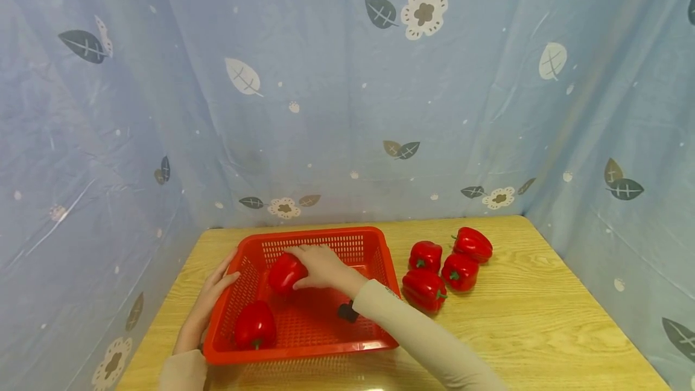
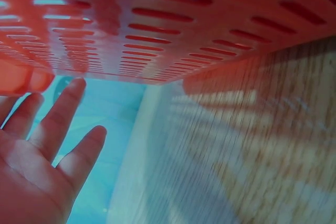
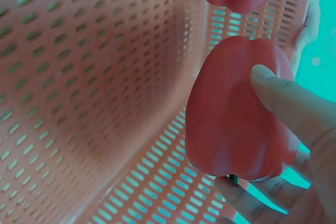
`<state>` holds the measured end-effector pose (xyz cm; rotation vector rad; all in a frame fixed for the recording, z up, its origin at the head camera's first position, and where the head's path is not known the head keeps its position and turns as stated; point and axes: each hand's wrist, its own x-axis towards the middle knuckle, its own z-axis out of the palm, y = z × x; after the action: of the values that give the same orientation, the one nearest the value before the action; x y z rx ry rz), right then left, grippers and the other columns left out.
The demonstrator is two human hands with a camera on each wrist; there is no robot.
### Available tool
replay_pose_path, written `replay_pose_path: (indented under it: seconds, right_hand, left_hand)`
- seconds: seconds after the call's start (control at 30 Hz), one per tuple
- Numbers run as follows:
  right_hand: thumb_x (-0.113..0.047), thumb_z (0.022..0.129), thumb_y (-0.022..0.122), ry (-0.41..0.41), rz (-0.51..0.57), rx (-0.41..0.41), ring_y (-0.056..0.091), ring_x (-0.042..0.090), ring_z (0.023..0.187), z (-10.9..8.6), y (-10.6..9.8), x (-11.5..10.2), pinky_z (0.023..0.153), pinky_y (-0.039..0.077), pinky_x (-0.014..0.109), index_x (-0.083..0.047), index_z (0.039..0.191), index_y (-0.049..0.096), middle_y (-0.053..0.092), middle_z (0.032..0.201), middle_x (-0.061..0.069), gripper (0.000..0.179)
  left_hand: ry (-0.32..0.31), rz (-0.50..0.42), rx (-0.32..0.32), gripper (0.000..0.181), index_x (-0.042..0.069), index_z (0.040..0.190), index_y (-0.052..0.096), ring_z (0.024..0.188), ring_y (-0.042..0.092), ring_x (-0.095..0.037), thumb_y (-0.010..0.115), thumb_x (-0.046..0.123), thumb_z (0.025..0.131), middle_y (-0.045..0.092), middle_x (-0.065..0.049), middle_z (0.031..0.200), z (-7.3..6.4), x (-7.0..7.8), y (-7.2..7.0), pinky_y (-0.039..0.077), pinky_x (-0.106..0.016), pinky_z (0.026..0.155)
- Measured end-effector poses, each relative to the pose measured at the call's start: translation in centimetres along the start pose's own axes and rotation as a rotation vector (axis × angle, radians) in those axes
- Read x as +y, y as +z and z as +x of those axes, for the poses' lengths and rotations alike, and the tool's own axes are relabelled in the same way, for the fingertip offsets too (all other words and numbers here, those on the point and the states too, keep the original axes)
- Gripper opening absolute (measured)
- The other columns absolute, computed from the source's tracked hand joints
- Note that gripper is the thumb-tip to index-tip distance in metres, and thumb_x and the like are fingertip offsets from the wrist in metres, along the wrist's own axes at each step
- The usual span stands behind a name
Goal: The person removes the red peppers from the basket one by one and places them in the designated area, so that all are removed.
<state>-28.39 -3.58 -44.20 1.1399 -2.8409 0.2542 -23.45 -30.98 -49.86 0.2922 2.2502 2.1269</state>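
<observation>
My right hand (image 1: 324, 268) reaches into the red plastic basket (image 1: 304, 355) and grips a red bell pepper (image 1: 286, 273). In the right wrist view, the thumb lies on one side of this held pepper (image 3: 236, 108) and the fingers curl round its stem end. Another red bell pepper (image 1: 255, 326) sits in the basket's near left corner. My left hand (image 1: 209, 297) rests at the basket's left rim, and the left wrist view shows its fingers (image 2: 58, 119) spread and fairly straight beside the slotted wall (image 2: 157, 30).
Right of the basket, several red bell peppers (image 1: 425, 289) lie grouped on the wooden table (image 1: 521, 324). A small black object (image 1: 347, 311) shows by the right forearm. A blue patterned curtain (image 1: 326, 107) hangs behind and on both sides.
</observation>
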Motion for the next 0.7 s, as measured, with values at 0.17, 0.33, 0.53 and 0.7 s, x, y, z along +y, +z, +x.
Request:
replay_pose_path:
  seconds: [0.17, 0.33, 0.53, 0.7]
  right_hand:
    - [-0.045, 0.075, 0.074, 0.016, 0.040, 0.007, 0.052, 0.019, 0.117, -0.6, -0.5, 0.8, 0.094, 0.042, 0.040, -0.025, 0.141, 0.038, 0.053, 0.132, 0.001, 0.078]
    - [-0.046, 0.075, 0.073, 0.030, 0.082, 0.021, 0.051, 0.020, 0.118, -1.1, -1.1, 2.0, 0.097, 0.041, 0.042, -0.024, 0.141, 0.037, 0.053, 0.133, 0.002, 0.079]
    - [-0.045, 0.075, 0.074, 0.055, 0.115, 0.024, 0.052, 0.022, 0.115, -1.6, -1.5, 3.2, 0.097, 0.041, 0.043, -0.025, 0.142, 0.036, 0.053, 0.131, 0.002, 0.080]
    - [-0.046, 0.075, 0.073, 0.057, 0.130, 0.039, 0.052, 0.022, 0.116, -2.1, -1.8, 3.6, 0.096, 0.042, 0.043, -0.025, 0.142, 0.036, 0.052, 0.133, 0.003, 0.080]
  left_hand:
    - [-0.009, -0.034, -0.022, 0.057, 0.024, 0.150, 0.014, 0.110, 0.056, -0.011, 0.039, 0.017, 0.100, 0.011, -0.013, 0.155, -0.1, 0.5, 0.2, 0.053, -0.034, 0.081]
    - [0.005, -0.025, -0.017, 0.056, 0.025, 0.150, 0.015, 0.111, 0.055, -0.009, 0.040, 0.018, 0.100, 0.012, -0.011, 0.155, 0.1, -0.1, 0.0, 0.053, -0.032, 0.082]
    - [-0.004, -0.036, -0.019, 0.056, 0.026, 0.150, 0.015, 0.110, 0.055, -0.010, 0.040, 0.019, 0.100, 0.011, -0.011, 0.155, 0.1, 0.0, 0.0, 0.053, -0.032, 0.082]
    - [0.017, 0.025, -0.013, 0.057, 0.024, 0.150, 0.015, 0.113, 0.051, -0.002, 0.041, 0.020, 0.100, 0.009, -0.010, 0.156, 0.3, -0.1, -0.1, 0.051, -0.025, 0.084]
